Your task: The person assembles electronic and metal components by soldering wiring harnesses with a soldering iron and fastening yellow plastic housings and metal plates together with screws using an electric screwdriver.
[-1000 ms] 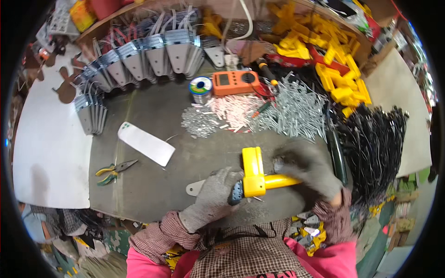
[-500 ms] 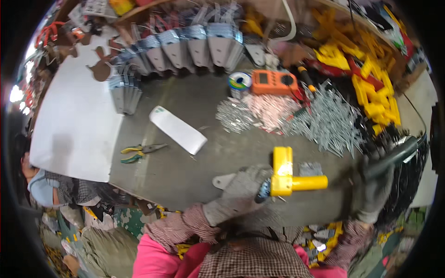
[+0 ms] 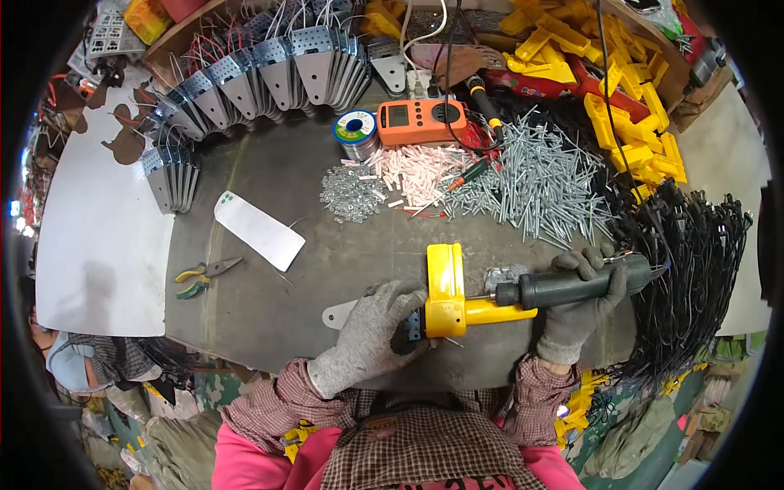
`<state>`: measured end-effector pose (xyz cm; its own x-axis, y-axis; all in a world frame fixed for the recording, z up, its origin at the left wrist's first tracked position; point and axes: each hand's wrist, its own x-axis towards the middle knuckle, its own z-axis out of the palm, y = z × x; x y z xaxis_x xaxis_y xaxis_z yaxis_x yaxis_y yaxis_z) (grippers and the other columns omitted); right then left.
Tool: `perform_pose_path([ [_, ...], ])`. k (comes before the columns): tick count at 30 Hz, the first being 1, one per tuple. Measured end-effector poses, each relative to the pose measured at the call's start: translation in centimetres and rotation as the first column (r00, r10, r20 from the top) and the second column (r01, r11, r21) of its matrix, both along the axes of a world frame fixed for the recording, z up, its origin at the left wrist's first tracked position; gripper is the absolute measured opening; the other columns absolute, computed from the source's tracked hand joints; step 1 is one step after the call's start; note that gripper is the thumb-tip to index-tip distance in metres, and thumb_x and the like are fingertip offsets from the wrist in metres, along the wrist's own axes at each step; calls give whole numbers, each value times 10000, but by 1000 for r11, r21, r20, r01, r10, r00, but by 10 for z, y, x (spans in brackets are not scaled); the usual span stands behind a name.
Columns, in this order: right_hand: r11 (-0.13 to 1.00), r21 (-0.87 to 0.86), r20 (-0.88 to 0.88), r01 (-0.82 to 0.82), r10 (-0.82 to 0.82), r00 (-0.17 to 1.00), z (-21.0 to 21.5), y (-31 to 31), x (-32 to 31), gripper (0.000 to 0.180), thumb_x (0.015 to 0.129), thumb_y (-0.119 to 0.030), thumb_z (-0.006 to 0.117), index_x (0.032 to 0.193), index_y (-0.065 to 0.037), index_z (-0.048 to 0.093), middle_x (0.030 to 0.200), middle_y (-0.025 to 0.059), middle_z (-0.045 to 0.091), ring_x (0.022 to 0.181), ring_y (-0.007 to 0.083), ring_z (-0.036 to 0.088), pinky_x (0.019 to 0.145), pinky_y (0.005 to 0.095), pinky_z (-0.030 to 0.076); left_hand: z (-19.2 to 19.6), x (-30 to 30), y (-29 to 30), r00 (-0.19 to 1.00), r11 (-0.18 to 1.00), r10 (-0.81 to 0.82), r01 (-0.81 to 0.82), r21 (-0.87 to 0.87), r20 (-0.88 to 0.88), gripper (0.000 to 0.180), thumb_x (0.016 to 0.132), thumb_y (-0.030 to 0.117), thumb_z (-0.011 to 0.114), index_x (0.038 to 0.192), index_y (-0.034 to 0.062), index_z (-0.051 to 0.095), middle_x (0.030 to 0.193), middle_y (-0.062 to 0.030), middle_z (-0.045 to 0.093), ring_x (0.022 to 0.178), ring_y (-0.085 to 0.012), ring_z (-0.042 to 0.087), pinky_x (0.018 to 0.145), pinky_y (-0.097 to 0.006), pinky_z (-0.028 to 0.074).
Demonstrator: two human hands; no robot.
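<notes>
In a grey glove, my left hand [image 3: 369, 336] closes around a flat metal plate [image 3: 336, 316] whose rounded, holed end sticks out to the left. At the plate's other end sits a yellow plastic handle piece [image 3: 444, 282], a wide block with a round stem pointing right. My right hand [image 3: 578, 306], gloved too, wraps around a dark electric screwdriver [image 3: 576, 286] lying level above the stem. Its thin bit meets the right side of the yellow block; the tip and any screw there are hidden. A small clear plastic bag [image 3: 505, 276] lies behind the screwdriver's nose.
Pliers [image 3: 207, 276] and a white strip [image 3: 260, 231] lie on the left. Behind are a solder spool [image 3: 356, 135], an orange multimeter [image 3: 420, 122], nuts [image 3: 351, 194], pink sleeves [image 3: 416, 173] and long screws [image 3: 543, 180]. Black cables [image 3: 686, 286] crowd the right; metal plates [image 3: 237, 86] stand along the back.
My right hand has brought the screwdriver left from beside the cables to the yellow handle piece. My left hand still holds the plate. The whole view has shifted slightly.
</notes>
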<state>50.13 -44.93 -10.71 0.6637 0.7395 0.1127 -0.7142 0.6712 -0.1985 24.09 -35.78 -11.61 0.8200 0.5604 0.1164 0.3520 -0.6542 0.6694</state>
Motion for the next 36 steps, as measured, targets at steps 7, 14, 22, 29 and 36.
perform_pose_path([
  [7, 999, 44, -48, 11, -9, 999, -1, 7, -7, 397, 942, -190, 644, 1296, -75, 507, 1093, 93, 617, 785, 132, 545, 904, 363, 454, 4, 1, 2, 998, 999, 53, -54, 7, 14, 642, 733, 322, 836, 1254, 58, 570, 1213, -202, 552, 1145, -389, 543, 992, -465, 440],
  [14, 994, -58, 59, 92, -88, 994, -3, 9, -10, 513, 974, -328, 593, 1436, -185, 420, 1187, 41, 556, 826, 107, 495, 891, 305, 468, 22, -11, 96, 934, 736, 346, -212, 643, -88, 232, 818, 171, 681, 1011, 44, 664, 1036, -100, 586, 1013, -274, 567, 878, -394, 480],
  [22, 991, -120, 43, 53, -48, 998, -12, 4, -6, 496, 951, -326, 639, 1396, -202, 460, 1095, 22, 560, 855, 127, 513, 875, 340, 490, 6, 4, 118, 762, 740, 153, 334, 583, -630, 162, 769, 145, 624, 896, 52, 666, 978, -123, 637, 950, -280, 632, 816, -404, 519],
  [29, 990, -127, 77, 60, -51, 996, -5, 10, -11, 454, 934, -232, 644, 1330, -99, 466, 1057, 59, 563, 845, 122, 570, 903, 350, 489, 6, -13, 58, 965, 937, 256, -261, 233, 49, 221, 727, 104, 711, 888, 70, 563, 894, -123, 575, 825, -293, 592, 702, -395, 500],
  [36, 997, 29, -74, -73, 75, 994, -5, 13, -8, 353, 877, -172, 709, 1141, -109, 483, 959, 10, 511, 819, 121, 546, 891, 324, 463, -20, -17, 10, 927, 962, 273, -257, -92, 259, 233, 719, 113, 725, 887, 89, 565, 897, -115, 548, 885, -342, 560, 796, -446, 468],
])
